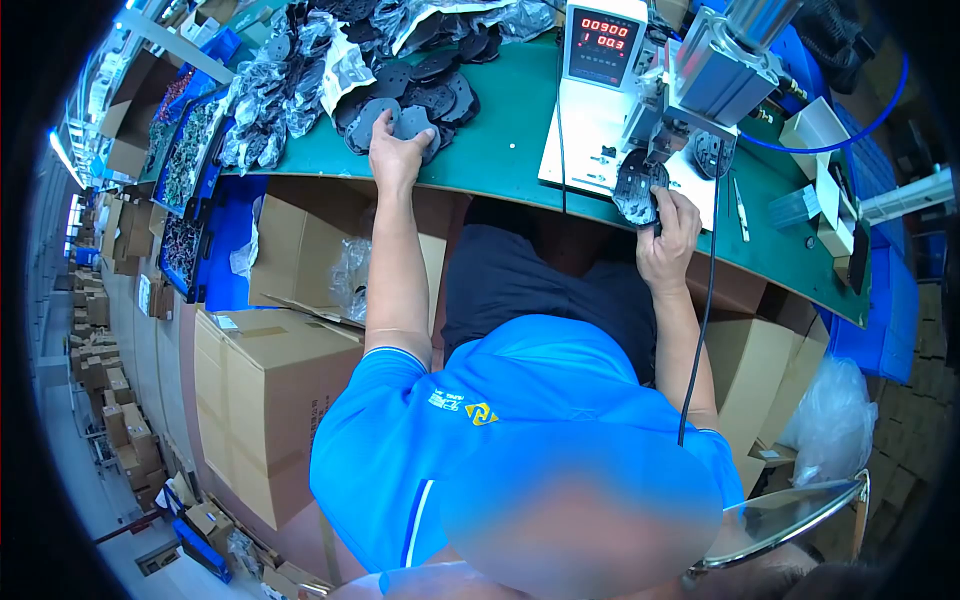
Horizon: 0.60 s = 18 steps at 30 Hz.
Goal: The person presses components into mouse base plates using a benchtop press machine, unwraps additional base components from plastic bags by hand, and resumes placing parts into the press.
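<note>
At the near edge of a heap of dark round plastic plates point(432, 98), my left hand point(397, 158) has its thumb and fingers closed around a greyish round plate point(412, 122). Part of that plate is covered by the hand. My right hand point(670, 238) grips a dark round plate point(634, 190) by its near right side, with fingers bent over the rim. This plate lies under the head of a metal press point(655, 140), on the front of its white base point(575, 150). Its underside is hidden.
A controller point(604, 45) with red digits stands behind the white base. A black cable point(708, 300) hangs beside my right arm. Blue bins point(190, 165) of small parts sit at the left. Cardboard boxes point(265, 380) stand below the green table point(500, 120); tweezers point(741, 210) lie on its right.
</note>
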Tool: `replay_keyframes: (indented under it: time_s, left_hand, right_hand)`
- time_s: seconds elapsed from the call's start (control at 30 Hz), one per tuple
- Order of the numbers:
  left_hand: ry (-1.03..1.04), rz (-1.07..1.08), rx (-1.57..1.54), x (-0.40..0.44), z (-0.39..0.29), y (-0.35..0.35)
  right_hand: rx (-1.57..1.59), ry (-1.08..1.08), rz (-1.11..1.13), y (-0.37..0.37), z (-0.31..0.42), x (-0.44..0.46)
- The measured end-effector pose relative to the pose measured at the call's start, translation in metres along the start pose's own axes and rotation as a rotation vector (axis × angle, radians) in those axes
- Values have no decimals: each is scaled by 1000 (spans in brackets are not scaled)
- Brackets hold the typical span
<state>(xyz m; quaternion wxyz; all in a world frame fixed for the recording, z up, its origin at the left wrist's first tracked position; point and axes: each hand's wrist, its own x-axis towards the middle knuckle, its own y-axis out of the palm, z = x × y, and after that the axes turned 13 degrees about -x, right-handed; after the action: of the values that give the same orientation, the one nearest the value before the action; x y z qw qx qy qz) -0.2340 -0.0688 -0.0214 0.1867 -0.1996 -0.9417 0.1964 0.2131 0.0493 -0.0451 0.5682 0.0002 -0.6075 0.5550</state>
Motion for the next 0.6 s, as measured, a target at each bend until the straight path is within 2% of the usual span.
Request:
replay_keyframes:
  time_s: [0.1,0.17,0.2,0.27,0.3,0.33,0.43,0.6]
  left_hand:
    - [-73,41,-109,8,7,-5]
    - [-203,161,-580,15,17,-9]
    - [-188,137,-456,21,26,-9]
    - [-312,297,-738,30,43,-17]
    - [-323,328,-889,22,28,-21]
    - [-329,447,-936,23,25,-28]
    - [-279,561,-1097,1,5,-36]
    - [-187,621,-1169,-53,-46,-19]
  right_hand:
    - [-7,-1,3,1,-1,0]
    - [-21,3,6,4,-1,0]
    - [-7,1,12,4,0,2]
    - [18,10,1,-1,0,3]
    - [8,0,5,-2,0,3]
    - [7,2,0,-3,0,3]
    - [3,11,-11,-4,2,4]
    - [23,18,21,-10,4,8]
